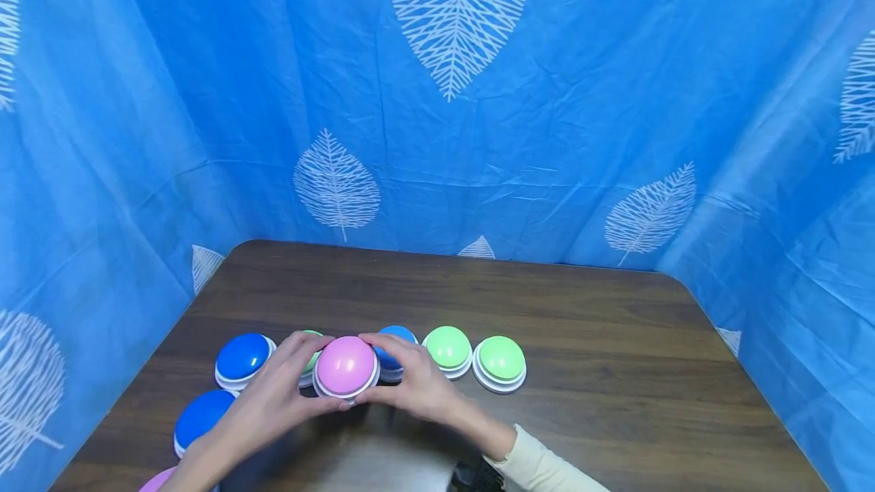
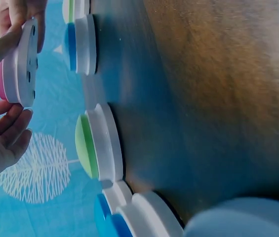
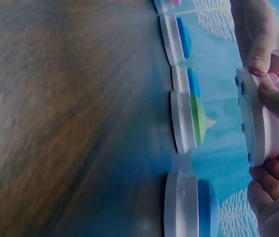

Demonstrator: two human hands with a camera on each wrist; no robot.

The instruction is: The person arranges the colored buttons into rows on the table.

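Observation:
A pink dome push button [image 1: 346,367] with a white base is held up off the table between both hands. My left hand [image 1: 283,384] grips its left edge and my right hand [image 1: 418,380] grips its right edge, thumbs at the near side. In the left wrist view the base of the pink button [image 2: 25,64] shows its underside with small dark spots. The right wrist view shows the pink button [image 3: 260,118] edge-on, apart from the tabletop. Behind the hands, a green button [image 1: 313,359] and a blue button [image 1: 399,334] are partly hidden.
Two green buttons [image 1: 502,359] stand right of the hands on the brown wooden table [image 1: 615,393]. Blue buttons [image 1: 243,357] stand at the left, with another pink button [image 1: 157,480] at the bottom edge. A blue leaf-print curtain [image 1: 547,135] surrounds the table's back and sides.

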